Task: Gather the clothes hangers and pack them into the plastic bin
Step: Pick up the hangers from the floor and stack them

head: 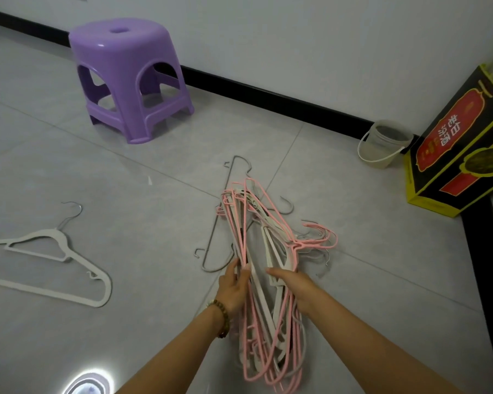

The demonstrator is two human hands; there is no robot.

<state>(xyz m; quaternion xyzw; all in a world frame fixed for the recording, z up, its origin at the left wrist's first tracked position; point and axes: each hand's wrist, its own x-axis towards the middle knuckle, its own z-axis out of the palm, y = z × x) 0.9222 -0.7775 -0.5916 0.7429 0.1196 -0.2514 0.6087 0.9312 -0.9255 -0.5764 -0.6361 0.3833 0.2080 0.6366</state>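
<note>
A bundle of pink and white clothes hangers (263, 251) hangs between my hands above the tiled floor, hooks pointing right. My left hand (235, 288) grips the bundle's left side, fingers curled round the pink wires. My right hand (293, 285) holds its right side, thumb over the white bars. A bare metal wire hanger (228, 177) lies on the floor behind the bundle. Two white hangers (55, 248) lie on the floor at the left. A small clear plastic bucket (384, 145) with a white handle stands by the far wall.
A purple plastic stool (128, 78) stands at the back left. A black, red and yellow carton (461, 155) leans in the right corner beside the bucket. A black skirting board runs along the wall. A bright light reflection shows on the floor at the bottom left.
</note>
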